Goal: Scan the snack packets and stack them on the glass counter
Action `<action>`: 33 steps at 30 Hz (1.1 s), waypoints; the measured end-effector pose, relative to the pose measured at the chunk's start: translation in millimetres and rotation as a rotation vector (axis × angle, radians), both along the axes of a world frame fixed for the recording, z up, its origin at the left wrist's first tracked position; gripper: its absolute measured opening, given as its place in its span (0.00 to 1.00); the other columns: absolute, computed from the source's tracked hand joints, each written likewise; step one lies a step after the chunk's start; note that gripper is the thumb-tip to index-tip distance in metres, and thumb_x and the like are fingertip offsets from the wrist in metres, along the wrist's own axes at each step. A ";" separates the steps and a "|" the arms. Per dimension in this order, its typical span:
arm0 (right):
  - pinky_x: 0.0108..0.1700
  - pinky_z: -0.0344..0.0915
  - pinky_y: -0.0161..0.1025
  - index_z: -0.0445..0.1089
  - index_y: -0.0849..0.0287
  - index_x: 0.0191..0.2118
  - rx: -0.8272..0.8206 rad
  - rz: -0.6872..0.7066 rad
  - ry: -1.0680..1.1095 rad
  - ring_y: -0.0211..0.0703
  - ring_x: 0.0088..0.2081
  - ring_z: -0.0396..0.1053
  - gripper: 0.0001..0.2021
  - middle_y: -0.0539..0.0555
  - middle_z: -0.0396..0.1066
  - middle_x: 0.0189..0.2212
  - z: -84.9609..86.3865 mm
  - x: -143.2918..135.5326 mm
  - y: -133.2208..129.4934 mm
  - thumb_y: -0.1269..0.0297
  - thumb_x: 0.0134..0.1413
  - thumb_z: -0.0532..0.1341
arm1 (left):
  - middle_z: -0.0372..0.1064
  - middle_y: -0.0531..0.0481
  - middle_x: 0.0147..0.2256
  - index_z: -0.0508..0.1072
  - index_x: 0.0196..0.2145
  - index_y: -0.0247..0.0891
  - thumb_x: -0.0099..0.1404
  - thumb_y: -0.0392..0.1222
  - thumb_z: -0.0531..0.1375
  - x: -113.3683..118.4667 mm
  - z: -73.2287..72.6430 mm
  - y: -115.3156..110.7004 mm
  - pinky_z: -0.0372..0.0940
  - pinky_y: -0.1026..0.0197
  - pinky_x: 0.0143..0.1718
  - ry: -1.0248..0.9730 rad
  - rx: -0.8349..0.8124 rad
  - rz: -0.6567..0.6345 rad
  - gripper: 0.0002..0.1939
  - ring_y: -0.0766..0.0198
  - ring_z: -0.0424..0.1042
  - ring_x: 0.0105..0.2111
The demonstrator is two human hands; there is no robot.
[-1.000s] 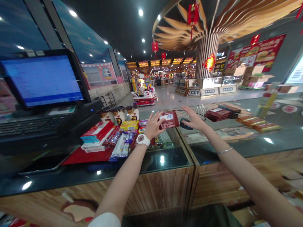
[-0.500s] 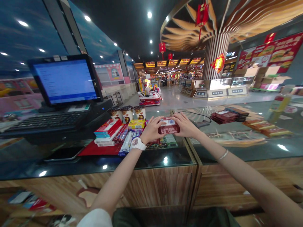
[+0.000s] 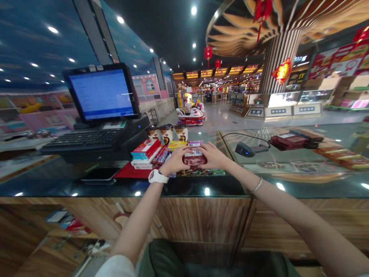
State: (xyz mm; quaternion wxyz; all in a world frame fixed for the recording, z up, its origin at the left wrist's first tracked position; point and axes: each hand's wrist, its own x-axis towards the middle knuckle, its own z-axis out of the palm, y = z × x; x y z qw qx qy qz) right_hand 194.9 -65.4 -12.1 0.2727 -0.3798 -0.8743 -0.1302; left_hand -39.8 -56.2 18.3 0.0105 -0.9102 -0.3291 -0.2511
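Note:
Both of my hands grip a dark red packet (image 3: pixel 195 158) with a pale label, one at each end, above the glass counter. My left hand (image 3: pixel 175 159), with a white watch at the wrist, has its left end. At the right end is my right hand (image 3: pixel 215 157). Red and white boxes (image 3: pixel 146 149) are stacked just left of my left hand, beside purple and blue wrapped bars (image 3: pixel 160 157). A yellow box (image 3: pixel 177 145) lies behind my left hand. Three lidded cups (image 3: pixel 167 134) stand farther back.
On the left are a monitor (image 3: pixel 102 94), a keyboard (image 3: pixel 83 138) and a black phone (image 3: pixel 100 174). To the right lie a scanner (image 3: pixel 245 149) with a cable, dark red packets (image 3: pixel 288 141) and more flat packs (image 3: pixel 343 156).
The camera view has turned left, so the counter items appear farther right. My hands, still on the dark red packet, have moved left relative to the counter, and the scanner now shows.

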 end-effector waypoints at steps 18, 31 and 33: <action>0.54 0.64 0.52 0.62 0.60 0.59 -0.211 0.013 0.010 0.59 0.54 0.68 0.35 0.65 0.67 0.54 -13.3 -15.3 4.7 0.50 0.48 0.68 | 0.68 0.43 0.57 0.71 0.51 0.41 0.54 0.37 0.62 -9.8 -29.6 11.7 0.47 0.39 0.66 0.066 -0.091 0.051 0.25 0.50 0.63 0.60; 0.58 0.62 0.50 0.69 0.61 0.55 -0.242 0.066 -0.113 0.55 0.55 0.69 0.22 0.63 0.71 0.55 -5.8 -11.0 -16.0 0.58 0.56 0.63 | 0.77 0.45 0.46 0.77 0.43 0.37 0.55 0.40 0.64 -23.6 -27.6 -0.4 0.66 0.56 0.54 -0.097 -0.167 0.053 0.16 0.57 0.75 0.47; 0.55 0.65 0.48 0.69 0.61 0.55 -0.258 0.043 -0.131 0.55 0.53 0.71 0.22 0.62 0.72 0.54 -0.7 -10.7 -19.2 0.60 0.55 0.63 | 0.77 0.45 0.46 0.78 0.42 0.37 0.55 0.42 0.66 -26.2 -27.8 -0.2 0.66 0.56 0.54 -0.112 -0.181 0.045 0.15 0.57 0.75 0.47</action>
